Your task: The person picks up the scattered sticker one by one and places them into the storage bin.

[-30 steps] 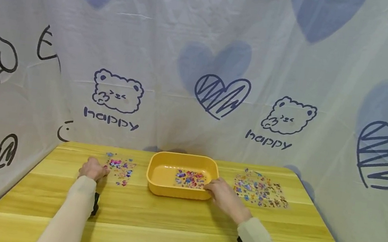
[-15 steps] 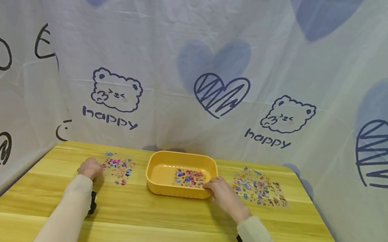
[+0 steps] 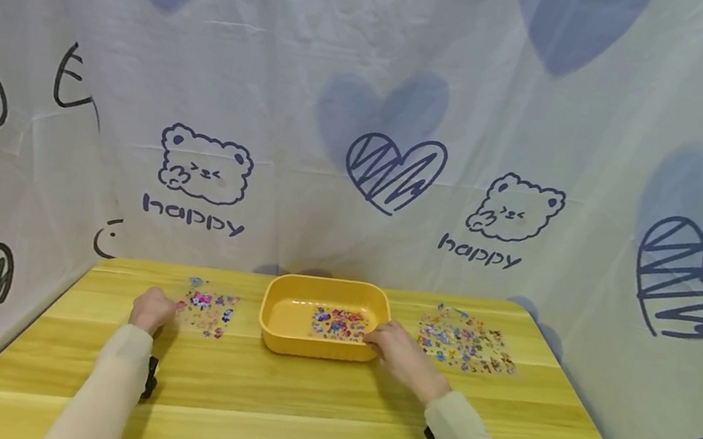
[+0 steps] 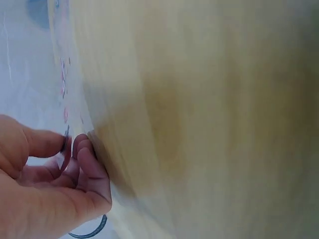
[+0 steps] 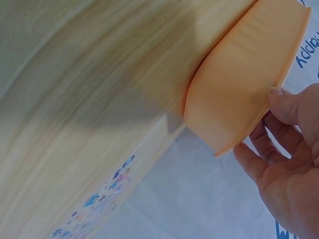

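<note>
My left hand (image 3: pixel 153 309) is low over the table's left side, beside a clear sheet of small colourful stickers (image 3: pixel 202 299). In the left wrist view, thumb and fingers of the left hand (image 4: pixel 50 186) pinch a small thin, curved reddish-purple sticker (image 4: pixel 66 157). A yellow plastic box (image 3: pixel 320 349) stands at the back middle. My right hand (image 3: pixel 402 358) holds its right front corner. Seen from the right wrist, the thumb lies on one side of the rim of the box (image 5: pixel 237 79) and the fingers of the right hand (image 5: pixel 291 169) on the other.
More colourful stickers (image 3: pixel 340 323) lie in the right part of the box. Another sticker sheet (image 3: pixel 468 341) lies to the right of the box. A white printed curtain (image 3: pixel 299 205) hangs directly behind the wooden table (image 3: pixel 269 418).
My left hand has drawn a little to the left, away from the left sheet, with the small sticker between its fingers. The right hand keeps its hold on the box. The view has shifted slightly.
</note>
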{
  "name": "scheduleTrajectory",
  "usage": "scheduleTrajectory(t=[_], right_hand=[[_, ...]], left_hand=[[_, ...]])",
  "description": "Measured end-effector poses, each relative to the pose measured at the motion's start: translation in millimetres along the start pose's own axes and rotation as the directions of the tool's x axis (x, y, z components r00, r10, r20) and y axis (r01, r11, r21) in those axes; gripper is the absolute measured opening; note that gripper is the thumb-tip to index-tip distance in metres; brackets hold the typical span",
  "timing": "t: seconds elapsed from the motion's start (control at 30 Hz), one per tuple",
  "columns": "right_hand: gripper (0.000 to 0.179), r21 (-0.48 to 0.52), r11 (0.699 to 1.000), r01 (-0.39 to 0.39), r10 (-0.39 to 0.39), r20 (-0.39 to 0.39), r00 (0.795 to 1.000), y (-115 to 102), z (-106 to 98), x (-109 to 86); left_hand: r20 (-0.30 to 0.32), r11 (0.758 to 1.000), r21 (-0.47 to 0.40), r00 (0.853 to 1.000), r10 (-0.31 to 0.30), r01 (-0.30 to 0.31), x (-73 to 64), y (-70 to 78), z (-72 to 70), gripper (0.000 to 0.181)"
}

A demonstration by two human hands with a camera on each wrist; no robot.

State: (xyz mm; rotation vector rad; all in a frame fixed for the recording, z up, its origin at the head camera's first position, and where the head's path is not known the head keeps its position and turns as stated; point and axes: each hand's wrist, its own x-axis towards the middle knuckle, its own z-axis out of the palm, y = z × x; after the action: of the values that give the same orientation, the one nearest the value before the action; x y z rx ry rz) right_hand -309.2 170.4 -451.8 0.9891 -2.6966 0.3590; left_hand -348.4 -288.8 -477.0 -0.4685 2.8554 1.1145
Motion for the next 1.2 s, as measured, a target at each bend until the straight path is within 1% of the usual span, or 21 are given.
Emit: scheduleTrajectory(t=[0.1, 0.2, 0.27, 0.33, 0.4, 0.43, 0.5, 0.53, 0.67, 0.73, 0.8, 0.9, 0.97, 1.03, 1.13, 1.2], right_hand=[[0.023, -0.011, 1.0, 0.001, -0.001, 0.007, 1.0, -1, 0, -0.3], [0.023, -0.026, 0.999, 0.019, -0.019, -0.005, 1.0, -1, 1, -0.4], [0.021, -0.035, 0.999, 0.039, -0.039, -0.017, 0.999, -1, 2, 0.1], [0.019, -0.041, 0.997, 0.058, -0.059, -0.032, 0.998, -1, 3, 0.5], [0.018, -0.035, 0.997, 0.065, -0.066, -0.043, 0.997, -1, 4, 0.6], [0.018, -0.034, 0.997, 0.065, -0.066, -0.047, 0.997, 0, 5, 0.5], [0.018, -0.033, 0.998, 0.061, -0.062, -0.053, 0.997, 0, 5, -0.3], [0.019, -0.033, 0.998, 0.06, -0.062, -0.054, 0.997, 1, 5, -0.6], [0.021, -0.033, 0.998, 0.057, -0.058, -0.048, 0.997, 1, 4, -1.1], [0.021, -0.026, 0.998, 0.058, -0.059, -0.049, 0.997, 2, 3, -1.3], [0.021, -0.023, 0.998, 0.056, -0.057, -0.049, 0.997, 2, 3, -1.7], [0.02, -0.029, 0.998, 0.059, -0.06, -0.049, 0.997, 3, 3, -2.0], [0.02, -0.035, 0.998, 0.059, -0.061, -0.044, 0.997, 3, 2, -2.0], [0.019, -0.04, 0.997, 0.06, -0.061, -0.042, 0.997, 2, 2, -2.0], [0.019, -0.042, 0.998, 0.057, -0.058, -0.039, 0.998, 2, 2, -1.9], [0.019, -0.039, 0.998, 0.056, -0.057, -0.036, 0.998, 1, 2, -1.8]], left_hand=[[-0.026, 1.0, 0.007, 0.999, 0.018, -0.018, -3.7, -0.2, -0.7, 0.026], [-0.062, 1.0, 0.027, 0.998, 0.01, -0.008, -6.9, 1.7, -1.6, 0.029], [-0.097, 0.999, 0.035, 0.995, -0.005, 0.008, -8.8, 4.3, -2.5, 0.029], [-0.142, 0.999, 0.044, 0.99, 0.001, 0.005, -11.2, 7.8, -4.0, 0.025], [-0.185, 0.999, 0.046, 0.982, 0.03, -0.022, -12.5, 12.0, -5.4, 0.022], [-0.203, 0.998, 0.042, 0.978, 0.052, -0.045, -13.0, 14.5, -6.0, 0.025], [-0.242, 0.995, 0.04, 0.965, 0.103, -0.096, -13.6, 19.9, -7.3, 0.03], [-0.26, 0.993, 0.036, 0.958, 0.118, -0.113, -13.7, 22.8, -7.5, 0.03], [-0.333, 0.986, -0.015, 0.93, 0.153, -0.168, -14.1, 32.7, -8.7, 0.026], [-0.359, 0.979, -0.05, 0.918, 0.169, -0.2, -14.6, 36.4, -9.4, 0.025], [-0.375, 0.969, -0.076, 0.907, 0.19, -0.235, -15.2, 40.2, -10.6, 0.024], [-0.379, 0.954, -0.11, 0.899, 0.221, -0.28, -17.8, 47.6, -13.5, 0.025], [-0.369, 0.947, -0.13, 0.901, 0.229, -0.294, -19.5, 52.9, -16.2, 0.028], [-0.368, 0.94, -0.143, 0.898, 0.24, -0.31, -21.0, 58.4, -19.0, 0.03], [-0.372, 0.931, -0.15, 0.891, 0.26, -0.334, -23.5, 66.3, -21.9, 0.032], [-0.393, 0.929, -0.147, 0.882, 0.261, -0.34, -26.6, 72.6, -22.6, 0.032]])
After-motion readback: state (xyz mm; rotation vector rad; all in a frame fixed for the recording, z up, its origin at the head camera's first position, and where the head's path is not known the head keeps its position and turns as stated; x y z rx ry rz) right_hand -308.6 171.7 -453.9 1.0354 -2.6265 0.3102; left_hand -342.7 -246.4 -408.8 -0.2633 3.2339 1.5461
